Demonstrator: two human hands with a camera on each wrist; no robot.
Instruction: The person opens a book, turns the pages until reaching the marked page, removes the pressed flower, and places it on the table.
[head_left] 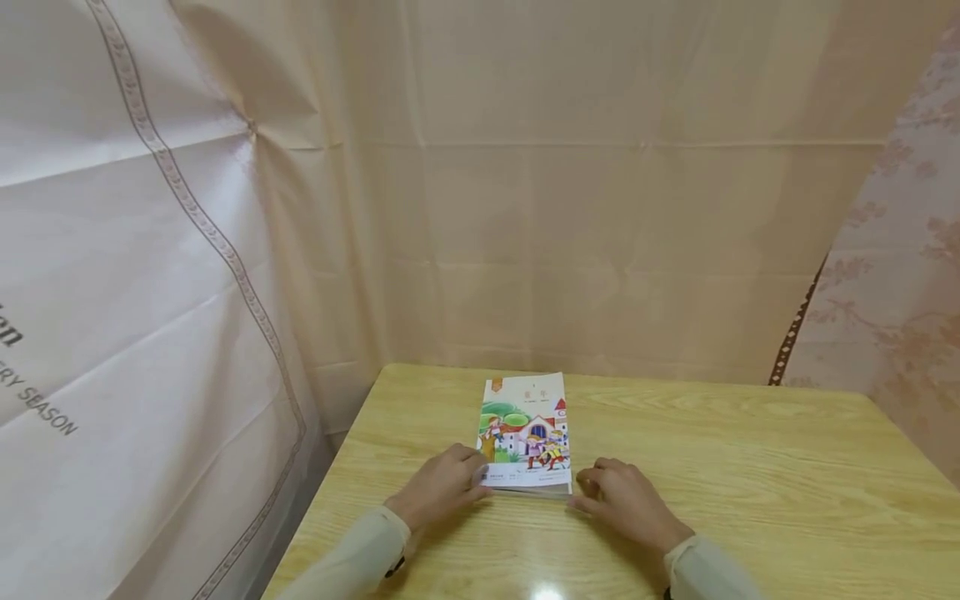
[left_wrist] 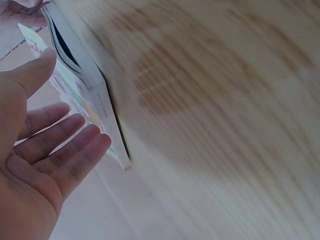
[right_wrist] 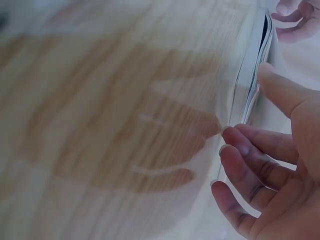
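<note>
A paperback book (head_left: 528, 417) with a colourful cartoon cover lies face up on the wooden table, its lower edge towards me. My left hand (head_left: 441, 482) is at the book's lower left corner, fingertips close by the spine (left_wrist: 104, 107), fingers relaxed and fairly straight. On the other side, my right hand (head_left: 626, 502) rests by the lower right corner with loosely bent fingers (right_wrist: 245, 170). Its thumb is right at the lower edge of the pages. A dark gap shows between the pages along that edge in both wrist views. Neither hand grips the book.
The light wooden table (head_left: 720, 450) extends well to the right of the book, and its left edge is nearer. Behind it hangs a beige cloth (head_left: 570, 208). A pale printed cloth (head_left: 150, 333) hangs at the left, a floral one (head_left: 900, 275) at the right.
</note>
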